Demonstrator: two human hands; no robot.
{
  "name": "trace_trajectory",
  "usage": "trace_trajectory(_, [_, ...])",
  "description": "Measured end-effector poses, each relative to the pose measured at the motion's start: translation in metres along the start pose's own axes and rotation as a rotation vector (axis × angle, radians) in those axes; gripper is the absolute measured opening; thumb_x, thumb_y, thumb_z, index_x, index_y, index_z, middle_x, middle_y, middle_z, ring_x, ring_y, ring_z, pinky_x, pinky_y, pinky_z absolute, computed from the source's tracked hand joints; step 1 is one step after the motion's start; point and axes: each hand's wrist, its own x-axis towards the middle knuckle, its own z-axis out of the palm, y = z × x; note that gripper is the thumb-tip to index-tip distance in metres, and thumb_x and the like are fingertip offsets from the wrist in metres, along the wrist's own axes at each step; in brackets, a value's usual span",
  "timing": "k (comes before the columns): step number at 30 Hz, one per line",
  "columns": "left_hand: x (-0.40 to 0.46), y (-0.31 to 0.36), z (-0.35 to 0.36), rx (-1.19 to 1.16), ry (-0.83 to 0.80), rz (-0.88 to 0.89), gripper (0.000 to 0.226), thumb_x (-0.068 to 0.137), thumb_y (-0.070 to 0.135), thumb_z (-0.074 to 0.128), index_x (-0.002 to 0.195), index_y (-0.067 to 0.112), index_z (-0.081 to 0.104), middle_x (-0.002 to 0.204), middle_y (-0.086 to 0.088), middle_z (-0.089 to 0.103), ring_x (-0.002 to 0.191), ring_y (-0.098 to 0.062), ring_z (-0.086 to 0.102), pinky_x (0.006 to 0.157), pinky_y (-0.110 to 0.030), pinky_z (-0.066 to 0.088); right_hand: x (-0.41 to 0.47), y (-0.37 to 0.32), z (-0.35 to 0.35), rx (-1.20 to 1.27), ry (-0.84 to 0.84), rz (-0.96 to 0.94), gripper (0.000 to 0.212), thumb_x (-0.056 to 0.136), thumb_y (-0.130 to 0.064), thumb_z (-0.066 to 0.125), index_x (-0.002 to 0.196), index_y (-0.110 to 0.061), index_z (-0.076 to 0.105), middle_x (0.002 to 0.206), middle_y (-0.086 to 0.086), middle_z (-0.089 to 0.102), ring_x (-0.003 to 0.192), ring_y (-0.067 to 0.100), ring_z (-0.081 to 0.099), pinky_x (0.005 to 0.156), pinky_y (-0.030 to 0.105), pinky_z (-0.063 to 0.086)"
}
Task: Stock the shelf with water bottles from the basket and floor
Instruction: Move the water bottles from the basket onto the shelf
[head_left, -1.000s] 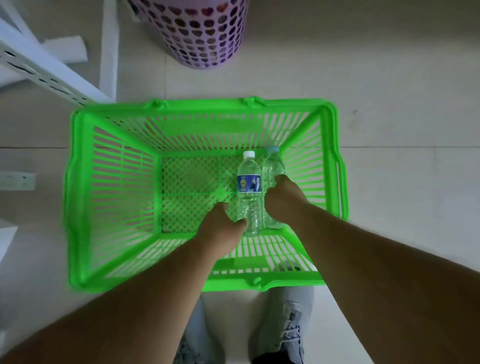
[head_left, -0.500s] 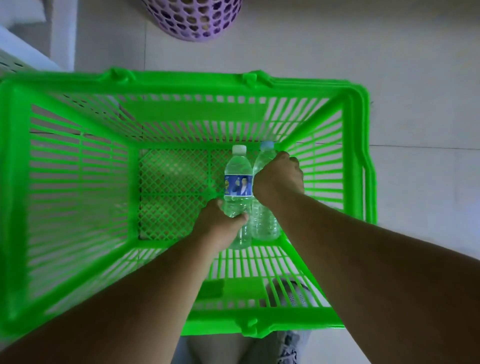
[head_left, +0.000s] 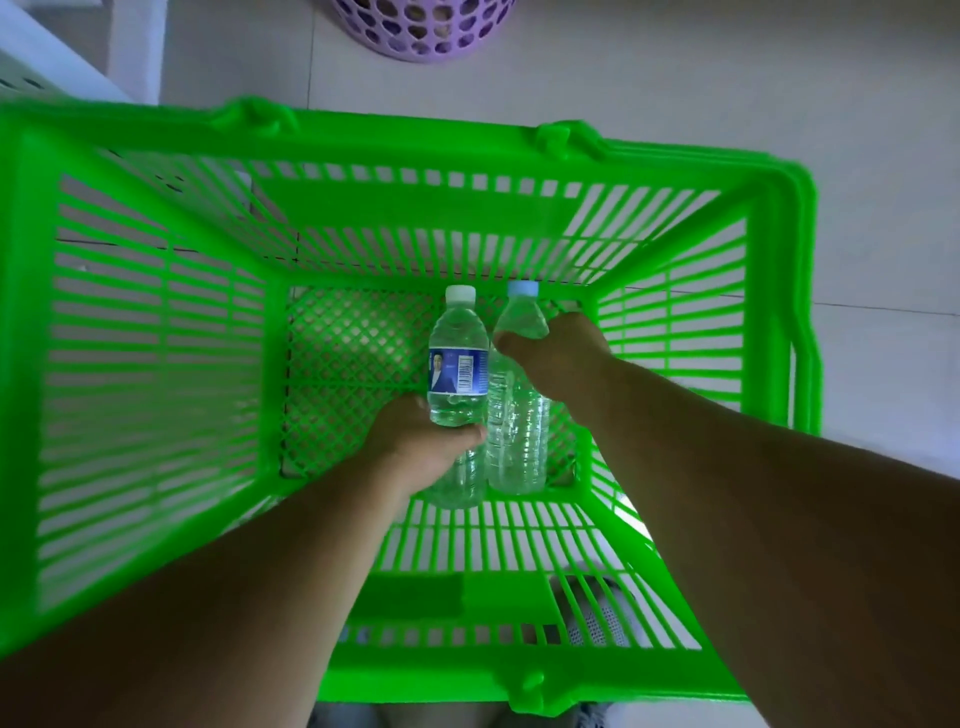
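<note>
**Both bottles in hand, basket still around them**

Our left hand (head_left: 415, 447) grips the labelled bottle (head_left: 457, 379); our right hand (head_left: 556, 353) wraps the plain bottle (head_left: 517, 431). Both lie side by side, touching, caps pointing away, inside the green basket (head_left: 156, 332), so we judge the exit is upward.

Pale tiled floor (head_left: 649, 67) bears green basket (head_left: 415, 150) and purple hamper (head_left: 421, 31).

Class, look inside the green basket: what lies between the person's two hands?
Head view: the labelled bottle, gripped by the left hand, and the blue-capped bottle, held by the right hand.
</note>
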Motion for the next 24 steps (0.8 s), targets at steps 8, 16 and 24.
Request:
trace_trajectory(8, [-0.058,0.012,-0.037,-0.102,0.059,0.047,0.067,0.073,0.039,0.083,0.130,0.014,0.056,0.137,-0.004,0.058,0.118,-0.021,0.059,0.092,-0.027,0.043,-0.064,-0.015,-0.030,-0.005,0.033,-0.241,0.041,0.077,-0.053,0.076,0.098,-0.019,0.068,0.082,-0.002,0.066,0.072,0.019,0.063,0.055,0.023,0.041])
trace_trajectory(16, [-0.221,0.059,-0.116,-0.223,0.163,0.194,0.037,0.065,0.031,0.088,0.089,0.014,0.067,0.086,-0.004,0.074,0.074,-0.023,0.070,0.063,-0.029,0.053,-0.221,-0.080,-0.126,0.111,0.112,-0.387,0.030,0.079,-0.045,0.078,0.077,-0.020,0.060,0.064,-0.010,0.062,0.053,-0.005,0.053,0.049,0.012,0.037])
trace_trajectory(24, [-0.440,0.115,-0.204,-0.192,0.215,0.379,0.049,0.062,0.044,0.084,0.097,0.018,0.062,0.088,0.006,0.065,0.083,-0.016,0.062,0.076,-0.029,0.049,-0.436,-0.151,-0.244,0.175,0.195,-0.564,0.033,0.076,-0.049,0.076,0.095,-0.023,0.069,0.083,-0.007,0.074,0.079,0.013,0.070,0.076,0.037,0.056])
